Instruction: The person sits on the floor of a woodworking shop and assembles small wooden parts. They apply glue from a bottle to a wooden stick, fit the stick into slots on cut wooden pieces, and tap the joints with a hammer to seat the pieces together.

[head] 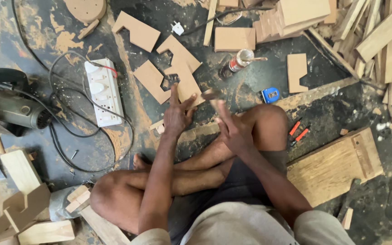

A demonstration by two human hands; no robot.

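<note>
Operator: Hands, status?

Technician: Left hand [176, 117] is raised over the crossed legs with fingers spread and extended; it grips nothing. Right hand [232, 129] is also lifted and partly open. A small blurred object [210, 94] sits between the two hands at the fingertips; contact cannot be confirmed.

Operator: Location of surrounding items?

Technician: Notched fibreboard cutouts [173, 72] lie on the floor just beyond the hands. A white power strip [104, 92] lies to the left, with a power tool [12, 109] farther left. A blue tape measure [271, 95] and orange-handled pliers [298, 131] lie to the right. A wooden board [334, 165] rests near the right knee.
</note>
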